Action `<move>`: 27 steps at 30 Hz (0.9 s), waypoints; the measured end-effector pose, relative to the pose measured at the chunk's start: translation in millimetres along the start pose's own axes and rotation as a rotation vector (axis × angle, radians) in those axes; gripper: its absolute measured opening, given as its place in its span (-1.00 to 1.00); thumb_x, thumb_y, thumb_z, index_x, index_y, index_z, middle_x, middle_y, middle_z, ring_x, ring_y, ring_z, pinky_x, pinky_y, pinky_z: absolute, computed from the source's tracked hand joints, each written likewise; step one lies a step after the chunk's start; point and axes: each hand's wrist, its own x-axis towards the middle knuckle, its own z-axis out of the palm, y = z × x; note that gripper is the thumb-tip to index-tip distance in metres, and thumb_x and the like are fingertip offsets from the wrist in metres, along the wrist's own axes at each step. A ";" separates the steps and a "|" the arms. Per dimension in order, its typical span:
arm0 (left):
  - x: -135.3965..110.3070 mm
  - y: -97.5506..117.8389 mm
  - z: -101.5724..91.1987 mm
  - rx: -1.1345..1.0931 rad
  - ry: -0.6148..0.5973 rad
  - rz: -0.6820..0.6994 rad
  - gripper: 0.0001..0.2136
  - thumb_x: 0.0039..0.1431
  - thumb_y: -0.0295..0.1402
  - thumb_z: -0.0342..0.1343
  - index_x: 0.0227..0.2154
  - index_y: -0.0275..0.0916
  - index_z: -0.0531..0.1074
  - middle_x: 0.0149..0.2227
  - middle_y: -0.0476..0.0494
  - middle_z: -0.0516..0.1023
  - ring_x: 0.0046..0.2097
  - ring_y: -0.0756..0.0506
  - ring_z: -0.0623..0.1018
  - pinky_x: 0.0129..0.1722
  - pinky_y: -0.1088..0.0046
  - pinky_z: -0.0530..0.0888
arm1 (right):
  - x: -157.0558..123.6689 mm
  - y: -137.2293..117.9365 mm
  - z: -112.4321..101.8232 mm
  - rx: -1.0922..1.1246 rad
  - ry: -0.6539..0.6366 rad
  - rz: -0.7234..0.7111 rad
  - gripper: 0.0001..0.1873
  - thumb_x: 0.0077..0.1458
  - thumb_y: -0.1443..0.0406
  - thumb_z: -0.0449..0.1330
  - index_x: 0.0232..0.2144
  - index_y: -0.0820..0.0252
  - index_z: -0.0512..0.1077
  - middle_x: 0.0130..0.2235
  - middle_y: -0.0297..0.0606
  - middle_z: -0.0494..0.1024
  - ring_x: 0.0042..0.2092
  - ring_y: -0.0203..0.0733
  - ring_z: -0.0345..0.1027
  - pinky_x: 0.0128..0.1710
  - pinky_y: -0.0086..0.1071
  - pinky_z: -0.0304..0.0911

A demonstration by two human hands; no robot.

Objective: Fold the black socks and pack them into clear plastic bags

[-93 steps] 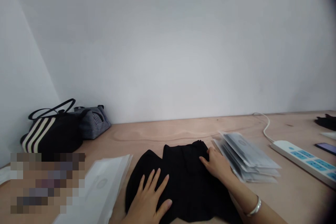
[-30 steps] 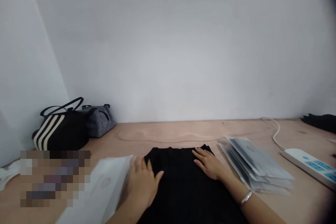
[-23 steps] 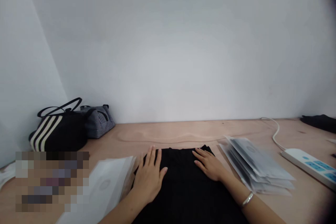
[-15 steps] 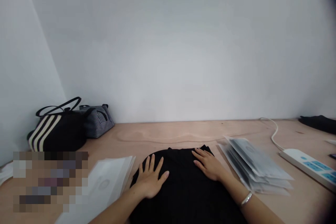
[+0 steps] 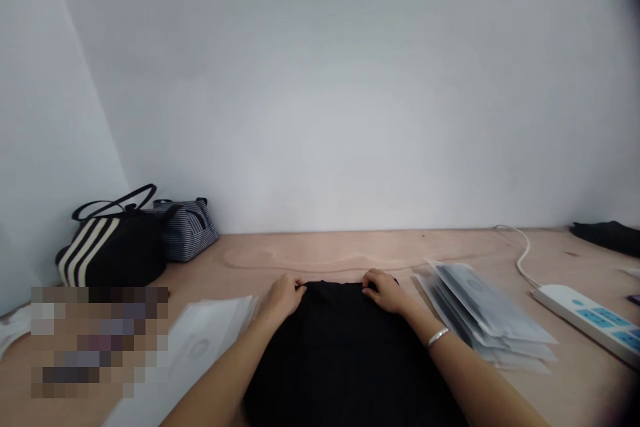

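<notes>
A folded black garment [image 5: 345,353] lies on the wooden table [image 5: 350,250] in front of me. My left hand [image 5: 283,296] is closed on the garment's far left corner, fingers curled over the edge. My right hand [image 5: 382,290], with a silver bracelet on the wrist, is closed on the far right corner in the same way. Both forearms lie over the cloth.
A stack of clear plastic bags [image 5: 487,320] lies to the right, another white stack [image 5: 195,353] to the left. A white power strip [image 5: 587,317] with its cable is at the far right. Two striped bags [image 5: 130,240] stand in the left corner. More dark cloth [image 5: 607,235] lies at the right edge.
Both hands lay flat on the black garment half a second ago. They have slid forward to its far edge and curled shut on the two corners.
</notes>
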 end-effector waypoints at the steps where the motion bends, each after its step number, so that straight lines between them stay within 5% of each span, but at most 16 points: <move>1: -0.4 0.5 -3.0 -0.020 0.022 0.017 -0.80 0.19 -0.31 -0.01 -0.16 -0.27 0.33 -0.12 -0.14 0.40 -0.14 -0.10 0.43 -0.16 0.25 0.39 | 0.4 -0.6 -2.7 -0.013 0.008 0.002 -0.88 0.04 0.35 0.04 -0.34 0.21 0.36 -0.27 -0.22 0.45 -0.23 -0.21 0.31 -0.22 -0.38 0.15; 5: -12.5 4.5 -27.0 -0.113 0.068 0.141 -0.86 0.20 -0.40 -0.12 -0.27 -0.23 0.34 -0.22 -0.10 0.46 -0.14 -0.08 0.43 -0.15 0.42 0.32 | -6.9 -6.2 -23.0 -0.077 0.023 -0.022 -0.80 0.15 0.31 -0.07 -0.24 0.24 0.31 -0.30 -0.17 0.47 -0.22 -0.14 0.30 -0.17 -0.31 0.09; 9: -48.1 6.0 -56.9 -0.188 0.016 0.283 -0.85 0.18 -0.36 -0.15 -0.33 -0.18 0.33 -0.29 -0.02 0.47 -0.22 -0.04 0.44 -0.22 0.50 0.32 | -36.6 -18.9 -50.3 -0.134 -0.047 -0.111 -0.82 0.08 0.22 0.05 -0.30 0.17 0.35 -0.36 -0.19 0.51 -0.31 -0.10 0.34 -0.15 -0.23 0.05; 13: -93.3 4.6 -80.4 -0.244 -0.248 0.375 -0.88 0.09 -0.41 -0.09 -0.39 -0.15 0.35 -0.39 0.09 0.45 -0.31 0.01 0.42 -0.30 0.55 0.30 | -86.1 -44.3 -68.8 -0.222 -0.215 -0.179 -0.90 -0.04 0.31 0.09 -0.42 0.13 0.39 -0.48 -0.21 0.51 -0.40 -0.10 0.36 -0.23 -0.24 0.08; 17: -120.7 12.1 -93.1 -0.254 -0.606 0.349 -0.87 -0.03 -0.41 0.06 -0.38 -0.12 0.41 -0.41 0.12 0.46 -0.32 0.01 0.43 -0.34 0.58 0.32 | -116.5 -67.3 -78.0 -0.066 -0.403 -0.099 -0.83 -0.22 0.14 0.21 -0.51 0.07 0.44 -0.56 -0.28 0.49 -0.50 -0.13 0.34 -0.52 -0.35 0.07; 20: -125.1 24.5 -87.2 -0.237 -0.528 0.384 -0.86 0.01 -0.32 0.08 -0.32 -0.09 0.43 -0.31 0.08 0.48 -0.23 -0.02 0.44 -0.23 0.53 0.34 | -110.6 -76.1 -76.5 0.097 -0.423 -0.051 -0.66 -0.18 -0.03 0.17 -0.49 0.09 0.45 -0.57 -0.30 0.47 -0.52 -0.18 0.32 -0.57 -0.40 0.06; 24: -123.3 32.3 -52.6 -0.043 -0.227 0.331 -0.66 0.18 -0.13 -0.14 -0.01 -0.01 0.29 0.05 -0.07 0.32 0.08 -0.17 0.27 0.06 0.22 0.16 | -92.6 -81.9 -51.6 0.107 -0.153 0.017 -0.53 0.03 -0.05 -0.02 -0.22 0.14 0.42 -0.22 -0.14 0.49 -0.20 -0.03 0.34 -0.21 -0.20 0.17; 27: -124.3 27.0 -23.3 0.091 -0.260 0.295 -0.47 0.13 0.06 -0.21 0.15 0.07 -0.01 0.23 -0.12 -0.01 0.22 -0.32 -0.05 0.10 -0.06 -0.07 | -91.5 -79.4 -22.4 0.074 -0.150 -0.001 -0.27 -0.03 -0.13 -0.01 0.13 0.05 0.09 0.16 -0.04 0.12 0.15 0.25 -0.07 0.03 0.16 -0.17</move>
